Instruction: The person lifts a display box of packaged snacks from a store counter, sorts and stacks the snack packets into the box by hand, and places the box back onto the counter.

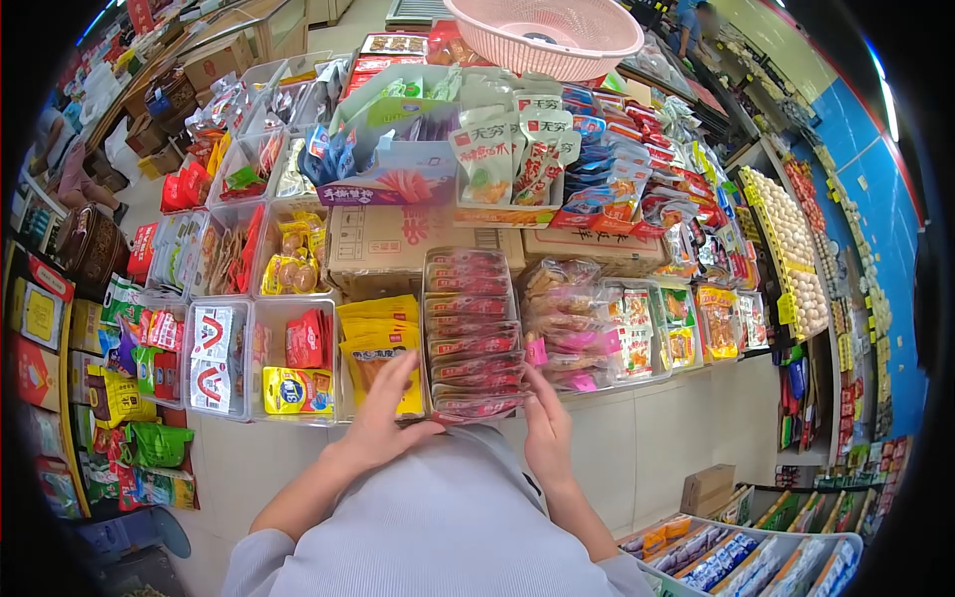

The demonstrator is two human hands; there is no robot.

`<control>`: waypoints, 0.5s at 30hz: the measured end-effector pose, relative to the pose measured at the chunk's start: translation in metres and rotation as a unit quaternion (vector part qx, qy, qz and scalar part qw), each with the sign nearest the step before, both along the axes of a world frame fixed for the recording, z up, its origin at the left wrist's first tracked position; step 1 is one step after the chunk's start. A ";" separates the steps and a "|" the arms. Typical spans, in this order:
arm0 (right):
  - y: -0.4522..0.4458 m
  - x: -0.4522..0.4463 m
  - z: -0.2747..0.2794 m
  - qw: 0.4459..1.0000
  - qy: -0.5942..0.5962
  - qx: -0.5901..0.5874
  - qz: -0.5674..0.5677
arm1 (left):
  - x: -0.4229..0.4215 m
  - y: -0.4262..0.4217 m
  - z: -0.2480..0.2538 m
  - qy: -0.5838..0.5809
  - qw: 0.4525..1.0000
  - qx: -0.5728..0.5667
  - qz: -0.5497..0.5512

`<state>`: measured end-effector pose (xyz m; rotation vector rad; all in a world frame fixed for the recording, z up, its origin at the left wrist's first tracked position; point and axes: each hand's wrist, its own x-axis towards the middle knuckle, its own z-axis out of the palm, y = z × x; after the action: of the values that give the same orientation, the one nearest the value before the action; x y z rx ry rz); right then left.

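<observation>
In front of me stands a narrow open box (431,328) with a row of red snack packets (475,343) packed in it, leaning one over another. My left hand (378,423) is at the box's near left corner, fingers stretched out and thumb apart, nothing in it. It partly covers yellow snack packets (383,323) in the neighbouring bin. My right hand (545,423) is at the box's near right side, fingers extended up along the packets' edges; its fingertips seem to touch them. Right of the box lie clear bags of brown snacks (567,308) with pink labels.
Clear plastic bins (221,403) of packaged snacks extend left. Cardboard boxes (423,244) sit behind, with snack display boxes (393,174) above and a pink basket (547,40) at the back. Egg trays (786,249) stand right; a white bin (746,562) of packets is at lower right.
</observation>
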<state>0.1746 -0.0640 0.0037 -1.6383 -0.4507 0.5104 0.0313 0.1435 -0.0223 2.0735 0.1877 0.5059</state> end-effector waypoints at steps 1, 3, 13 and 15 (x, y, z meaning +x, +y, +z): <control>-0.004 0.001 -0.001 0.996 -0.076 -0.031 -0.015 | -0.001 0.004 0.004 0.001 1.000 0.008 0.013; -0.011 0.007 0.010 0.985 -0.171 -0.014 -0.031 | 0.000 0.004 0.014 -0.031 0.999 0.028 0.031; 0.015 0.026 0.048 0.874 -0.473 -0.097 0.060 | 0.030 -0.006 0.046 -0.039 0.966 0.247 0.059; 0.017 0.029 0.051 0.864 -0.490 -0.101 0.053 | 0.031 -0.003 0.050 -0.029 0.970 0.238 0.050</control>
<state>0.2039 -0.0474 0.0546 -2.0091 -1.2731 -0.2680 0.0620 0.1401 0.0276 2.5205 0.1448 0.7283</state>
